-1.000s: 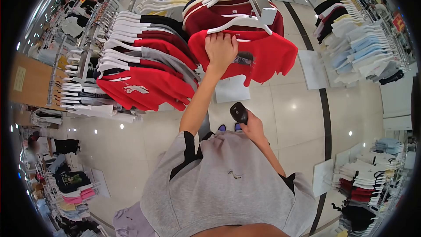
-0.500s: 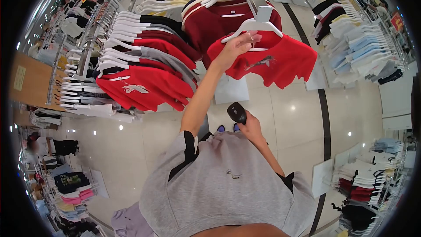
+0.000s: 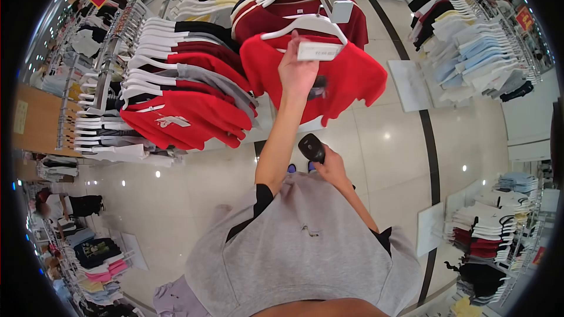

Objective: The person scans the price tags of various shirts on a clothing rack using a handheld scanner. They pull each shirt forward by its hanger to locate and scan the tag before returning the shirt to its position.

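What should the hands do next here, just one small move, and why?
Probably raise the scanner in the right hand toward the white tag: the left hand holds that tag up against the red shirt, while the scanner is apart from it, nearer the body.

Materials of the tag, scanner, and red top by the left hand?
White tag: likely card, smooth; flat, stiff, printed face. Barcode scanner: probably plastic, satin; rounded black shell. Red top: fabric, matte, perhaps knit or fleece; soft folds, fibre unclear.
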Demonstrator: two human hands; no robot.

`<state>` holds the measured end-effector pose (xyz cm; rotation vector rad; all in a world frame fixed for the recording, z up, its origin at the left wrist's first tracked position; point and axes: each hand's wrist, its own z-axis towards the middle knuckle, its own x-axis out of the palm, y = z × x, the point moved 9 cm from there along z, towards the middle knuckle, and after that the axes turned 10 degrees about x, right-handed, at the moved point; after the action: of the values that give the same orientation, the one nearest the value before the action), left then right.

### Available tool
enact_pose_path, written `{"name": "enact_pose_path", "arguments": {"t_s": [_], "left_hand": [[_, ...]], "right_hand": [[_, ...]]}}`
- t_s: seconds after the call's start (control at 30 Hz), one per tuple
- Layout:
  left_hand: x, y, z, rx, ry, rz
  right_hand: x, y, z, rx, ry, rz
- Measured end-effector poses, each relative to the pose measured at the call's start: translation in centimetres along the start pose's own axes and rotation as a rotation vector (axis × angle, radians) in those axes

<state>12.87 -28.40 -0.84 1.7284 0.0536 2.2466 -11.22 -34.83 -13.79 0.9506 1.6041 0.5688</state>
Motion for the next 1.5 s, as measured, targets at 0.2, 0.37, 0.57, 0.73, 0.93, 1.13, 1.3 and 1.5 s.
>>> {"name": "enact_pose_path", "arguments": {"t_s": [0.2,0.37,0.57,0.73,0.93,1.13,1.3,1.5], "left_hand": [[2.6,-1.2,-3.6,0.12,-0.054,0.196],[2.7,-5.0,-3.7,0.226,0.009,0.211],[2.3,-7.2,-3.5,0.241,-0.111,0.168],[3.5,-6.1,-5.4,0.216,0.03,1.463],[1.8,-4.4,-6.6,0.21,0.087,1.344],[1.5,-3.0,-7.1,0.156,0.125,1.306],[3.1,-2.1,-6.3,0.102,0.153,1.361],[6.3,-3.7,0.2,0.425,0.135,0.764]], "right_hand": [[-0.9,1.1,-0.1,-0.025,-0.041,0.081],[-2.9,2.1,0.4,-0.069,-0.107,0.24],[-5.8,4.0,0.1,-0.136,-0.178,0.424],[-6.8,6.0,-0.7,-0.19,-0.212,0.419],[-5.5,7.3,0.9,-0.195,-0.168,0.328],[-4.7,7.3,2.5,-0.151,-0.148,0.37],[-4.2,5.5,2.1,-0.128,-0.151,0.44],[-2.6,1.7,1.0,-0.006,-0.117,0.434]]}}
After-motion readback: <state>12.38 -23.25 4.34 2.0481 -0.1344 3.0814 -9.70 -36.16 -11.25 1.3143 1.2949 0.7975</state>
